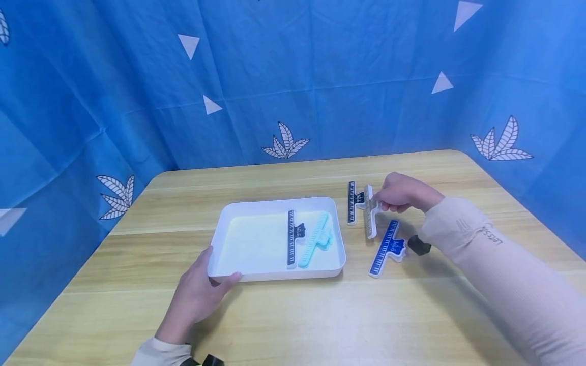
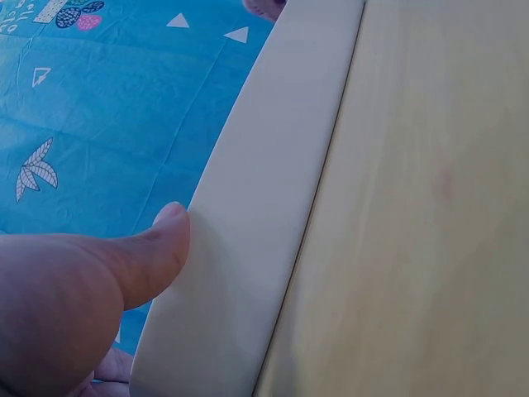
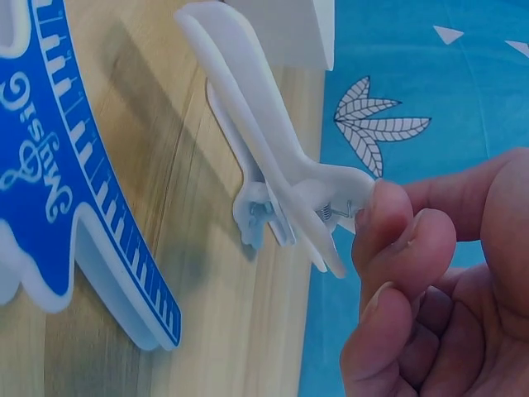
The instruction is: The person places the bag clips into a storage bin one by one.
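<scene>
My right hand [image 1: 397, 194] pinches a white music clip [image 1: 370, 213] by its handle end, thumb and fingertips together. In the right wrist view the clip [image 3: 273, 124] stands tilted, its spring showing. Beside it a black-and-white clip [image 1: 351, 203] lies on the table, and nearer the front is a blue clip [image 1: 386, 250] with piano-key markings. My left hand [image 1: 200, 290] grips the front left corner of a white tray [image 1: 284, 276]; the thumb [image 2: 161, 252] lies against its outer wall. Inside the tray, toward its right, are a black clip [image 1: 291, 241] and a mint-green clip [image 1: 316, 240].
The wooden table [image 1: 293, 323] carries everything. A blue curtain [image 1: 293, 76] with leaf and triangle prints hangs behind the table and along its sides. A small black block [image 1: 418, 245] shows under the right sleeve.
</scene>
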A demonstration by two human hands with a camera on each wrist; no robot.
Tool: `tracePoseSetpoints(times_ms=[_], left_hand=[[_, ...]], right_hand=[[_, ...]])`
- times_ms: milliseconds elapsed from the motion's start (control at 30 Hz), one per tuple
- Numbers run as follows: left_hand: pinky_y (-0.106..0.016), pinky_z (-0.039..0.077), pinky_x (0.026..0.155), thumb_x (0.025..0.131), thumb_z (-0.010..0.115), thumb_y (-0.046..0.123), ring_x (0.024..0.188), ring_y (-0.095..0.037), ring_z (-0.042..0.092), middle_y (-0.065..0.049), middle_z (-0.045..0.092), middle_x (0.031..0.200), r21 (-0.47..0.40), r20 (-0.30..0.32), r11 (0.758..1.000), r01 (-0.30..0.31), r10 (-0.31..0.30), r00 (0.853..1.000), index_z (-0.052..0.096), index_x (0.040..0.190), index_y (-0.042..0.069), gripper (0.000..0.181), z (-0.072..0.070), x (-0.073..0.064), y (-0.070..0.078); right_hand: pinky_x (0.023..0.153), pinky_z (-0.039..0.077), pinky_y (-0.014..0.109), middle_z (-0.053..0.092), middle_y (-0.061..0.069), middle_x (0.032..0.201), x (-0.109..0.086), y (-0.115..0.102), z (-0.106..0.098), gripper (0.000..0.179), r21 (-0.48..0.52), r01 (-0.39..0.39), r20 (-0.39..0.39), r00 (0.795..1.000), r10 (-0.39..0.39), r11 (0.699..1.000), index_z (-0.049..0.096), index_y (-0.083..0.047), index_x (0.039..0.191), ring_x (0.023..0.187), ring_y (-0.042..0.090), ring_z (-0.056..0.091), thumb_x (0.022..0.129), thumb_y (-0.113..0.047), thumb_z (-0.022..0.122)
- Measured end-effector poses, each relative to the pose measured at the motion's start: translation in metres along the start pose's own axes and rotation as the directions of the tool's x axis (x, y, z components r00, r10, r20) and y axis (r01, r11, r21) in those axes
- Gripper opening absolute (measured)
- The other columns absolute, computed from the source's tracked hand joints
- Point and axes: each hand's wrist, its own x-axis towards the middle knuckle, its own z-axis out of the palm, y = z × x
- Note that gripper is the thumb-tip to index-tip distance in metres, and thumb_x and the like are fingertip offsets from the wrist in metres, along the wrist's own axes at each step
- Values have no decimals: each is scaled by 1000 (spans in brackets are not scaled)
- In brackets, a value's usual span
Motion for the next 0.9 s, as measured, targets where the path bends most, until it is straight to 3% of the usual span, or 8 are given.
tracePoseSetpoints(times_ms=[267, 567, 767, 900], left_hand=[[-61, 29, 106, 88, 62, 58, 134, -49, 31, -32, 27, 150, 5, 7, 1000, 24, -24, 1000, 13, 151, -8, 103, 1, 0, 0], [-61, 29, 106, 88, 62, 56, 133, -49, 32, -32, 28, 150, 0, -4, 1000, 17, -17, 1000, 13, 150, -9, 102, 1, 0, 2], [-62, 29, 106, 89, 62, 55, 134, -50, 31, -33, 27, 149, 9, 2, 1000, 23, -23, 1000, 13, 150, -10, 102, 1, -1, 3], [-61, 29, 106, 89, 62, 56, 134, -50, 31, -33, 26, 150, 9, 6, 1000, 24, -24, 1000, 13, 150, -10, 103, 1, -1, 4]], right_hand=[[49, 37, 20, 50, -2, 55, -1, -7, 1, 31, -10, 3, -6, 1000, -3, 1000, 65, 1, 76, 47, 7, 40, 97, -17, 51], [49, 38, 20, 52, -1, 57, 0, -12, 0, 31, -22, 11, -26, 1000, -12, 1000, 66, 0, 75, 48, 7, 41, 97, -17, 52], [48, 35, 20, 50, -2, 55, 1, -16, 0, 34, -18, 11, -15, 1000, -11, 1000, 63, -6, 66, 47, 7, 40, 96, -17, 52], [49, 37, 20, 50, -2, 56, 1, -19, 1, 32, -26, 12, -17, 1000, -13, 1000, 65, -3, 71, 48, 8, 41, 97, -18, 52]])
